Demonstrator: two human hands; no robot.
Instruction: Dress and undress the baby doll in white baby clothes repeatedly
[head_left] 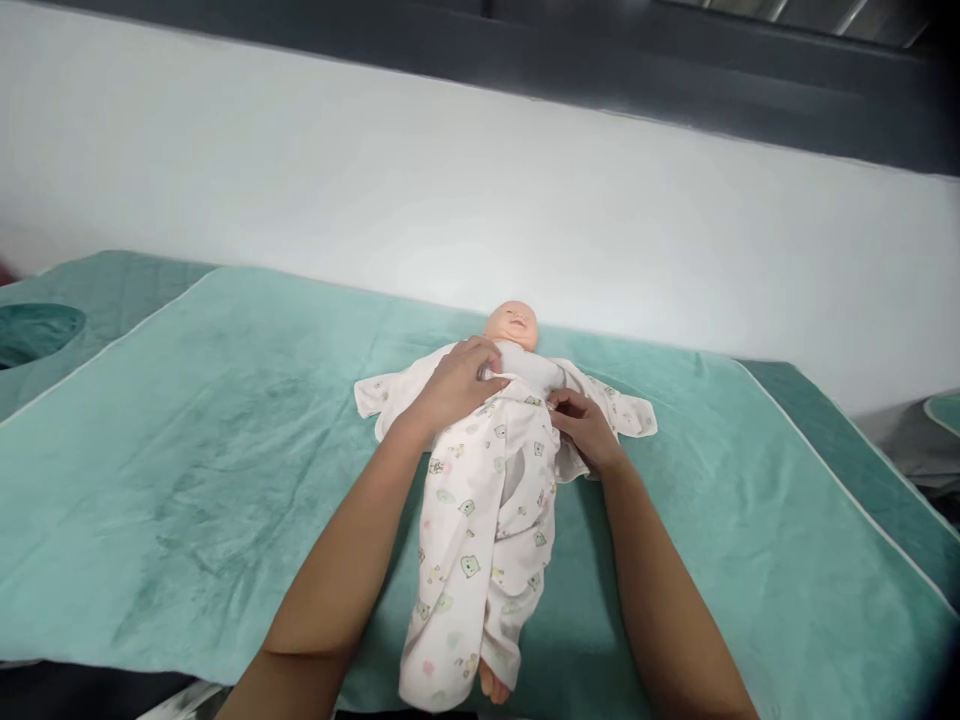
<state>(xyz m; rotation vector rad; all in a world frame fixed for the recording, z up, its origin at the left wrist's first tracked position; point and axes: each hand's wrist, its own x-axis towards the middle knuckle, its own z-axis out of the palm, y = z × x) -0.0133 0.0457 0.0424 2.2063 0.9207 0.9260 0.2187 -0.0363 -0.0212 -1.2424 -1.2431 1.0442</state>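
A baby doll (pixel 512 322) lies on its back, head toward the wall, one foot showing at the near end. It wears white patterned pants (pixel 469 520) pulled up over the belly. A white patterned shirt (pixel 634 412) is spread out under its sides, sleeves stretched out, and a plain white layer covers the chest. My left hand (pixel 459 385) pinches the waistband at the doll's middle with thumb and fingers. At the other side of the waist, my right hand (pixel 589 428) has its fingers closed on the pants' edge, its fingertips partly hidden.
A green plush cover (pixel 247 480) lies under the doll, with pale seams and some wrinkles. Behind it rises a white wall (pixel 450 190) with a dark band above. A darker green oval piece (pixel 37 332) lies at the far left.
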